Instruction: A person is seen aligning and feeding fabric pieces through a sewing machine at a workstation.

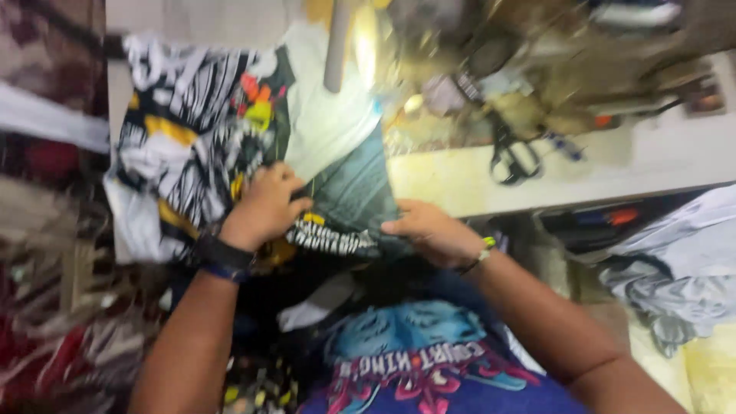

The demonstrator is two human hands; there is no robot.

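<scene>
A printed garment (230,146), black and white with yellow and red marks, is spread across the near edge of the table (460,180), left of centre, with a dark teal fold at its right. The left hand (264,207) is pressed on it, fingers curled into the cloth; the right hand (433,230) pinches the teal fold with nearly closed fingers. Black scissors (514,157) lie farther right on the table, and pale grey cloth (682,261) is heaped at the right.

We see our left hand (264,205) pressing on a black, white and yellow printed cloth (192,146), while our right hand (433,230) pinches the dark teal fabric (353,192) just beside it. Scissors (512,157) lie on the pale table (659,157) beyond.
</scene>
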